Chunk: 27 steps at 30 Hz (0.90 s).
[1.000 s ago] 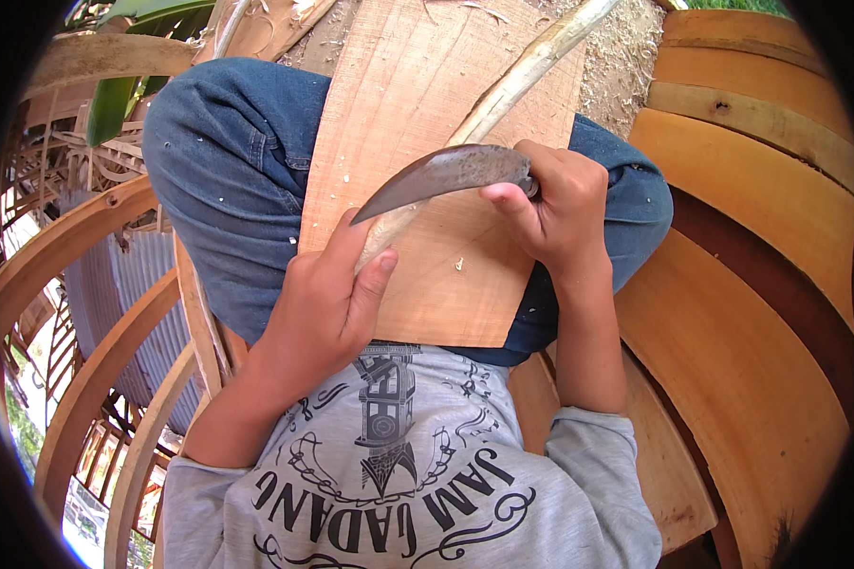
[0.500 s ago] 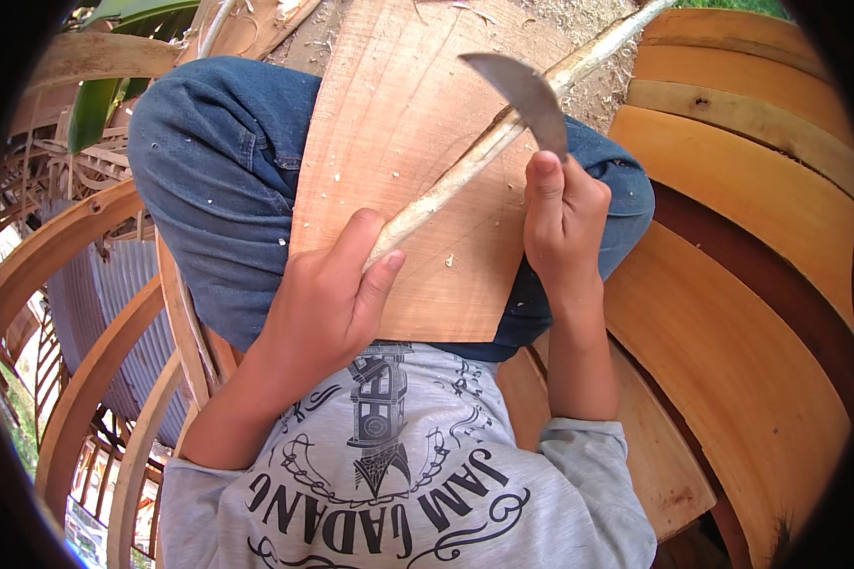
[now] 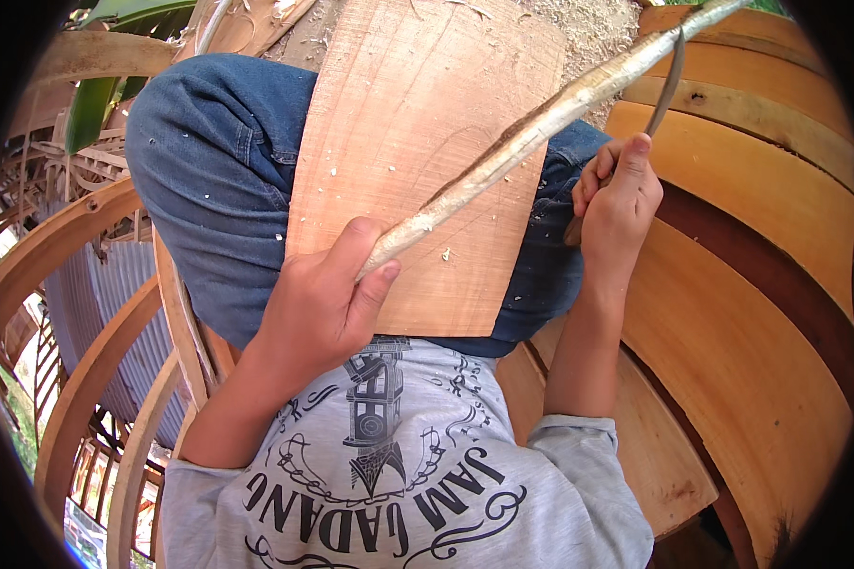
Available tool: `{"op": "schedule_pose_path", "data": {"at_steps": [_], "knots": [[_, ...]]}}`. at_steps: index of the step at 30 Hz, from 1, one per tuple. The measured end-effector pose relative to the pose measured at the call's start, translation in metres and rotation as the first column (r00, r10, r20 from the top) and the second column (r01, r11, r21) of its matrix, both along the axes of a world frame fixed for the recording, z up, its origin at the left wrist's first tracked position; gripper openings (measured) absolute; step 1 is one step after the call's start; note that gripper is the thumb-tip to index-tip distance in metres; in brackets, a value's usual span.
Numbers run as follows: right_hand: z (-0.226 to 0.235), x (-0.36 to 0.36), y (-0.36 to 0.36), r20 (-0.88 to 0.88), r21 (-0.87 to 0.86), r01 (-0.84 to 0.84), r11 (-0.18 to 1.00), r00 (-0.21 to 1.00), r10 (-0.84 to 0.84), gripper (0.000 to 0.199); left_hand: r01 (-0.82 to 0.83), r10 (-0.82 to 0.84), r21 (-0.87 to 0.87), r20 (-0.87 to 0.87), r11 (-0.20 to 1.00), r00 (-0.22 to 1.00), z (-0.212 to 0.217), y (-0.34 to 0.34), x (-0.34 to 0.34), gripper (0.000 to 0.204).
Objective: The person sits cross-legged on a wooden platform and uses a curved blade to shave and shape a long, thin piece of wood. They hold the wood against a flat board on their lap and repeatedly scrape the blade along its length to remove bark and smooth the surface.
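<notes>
A long, pale stick (image 3: 517, 150), partly stripped of its brown bark, slants up to the right across my lap. Its near end is wrapped by the fingers of my left hand (image 3: 327, 289). My right hand (image 3: 621, 204) grips a sickle by its handle, thumb up along it. The sickle's curved grey blade (image 3: 669, 90) points away from me, seen nearly edge-on, its tip at the stick's far part; whether they touch I cannot tell. Beneath the stick, a broad wooden board (image 3: 427, 104) lies over my lap between my knees, with small shavings on it.
Curved wooden planks (image 3: 731, 332) make a slatted surface on my right. Bent wooden ribs (image 3: 62, 232) and a corrugated metal sheet (image 3: 138, 313) stand at my left. Wood shavings (image 3: 603, 28) cover the ground beyond the board. A green leaf (image 3: 95, 109) hangs at the upper left.
My right hand and the sickle have moved outward to the right, and the blade has turned edge-on. The stick's far end has swung right and toward me; my left hand has barely moved.
</notes>
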State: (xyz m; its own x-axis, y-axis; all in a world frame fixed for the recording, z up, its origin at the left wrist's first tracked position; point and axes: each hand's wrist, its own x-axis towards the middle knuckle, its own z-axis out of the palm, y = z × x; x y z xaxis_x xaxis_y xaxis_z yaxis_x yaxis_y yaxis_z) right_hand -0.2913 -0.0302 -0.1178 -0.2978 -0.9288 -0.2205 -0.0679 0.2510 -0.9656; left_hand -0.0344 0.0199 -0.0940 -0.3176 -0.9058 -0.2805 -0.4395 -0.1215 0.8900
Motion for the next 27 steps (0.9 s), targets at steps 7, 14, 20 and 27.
{"op": "schedule_pose_path", "data": {"at_steps": [7,14,20,27], "knots": [[0.010,0.034,0.029,-0.367,-0.049,-0.473,0.880,0.828,0.424,0.047,-0.012,0.011,-0.027,-0.013,1.000,1.000,-0.002,-0.002,-0.003,0.018],[0.000,0.031,0.031,-0.591,-0.137,-0.651,0.747,0.659,0.466,0.046,-0.011,0.009,-0.128,-0.023,0.992,1.000,-0.008,0.001,0.000,0.017],[0.000,0.015,0.032,0.006,-0.043,-0.099,0.994,0.995,0.099,0.045,0.054,-0.054,-0.066,0.000,0.996,0.999,-0.006,0.002,0.001,0.018],[0.014,0.012,0.029,-0.128,-0.027,-0.211,0.977,0.970,0.206,0.053,0.083,-0.083,-0.048,0.003,0.995,0.997,-0.001,-0.002,0.000,0.016]]}}
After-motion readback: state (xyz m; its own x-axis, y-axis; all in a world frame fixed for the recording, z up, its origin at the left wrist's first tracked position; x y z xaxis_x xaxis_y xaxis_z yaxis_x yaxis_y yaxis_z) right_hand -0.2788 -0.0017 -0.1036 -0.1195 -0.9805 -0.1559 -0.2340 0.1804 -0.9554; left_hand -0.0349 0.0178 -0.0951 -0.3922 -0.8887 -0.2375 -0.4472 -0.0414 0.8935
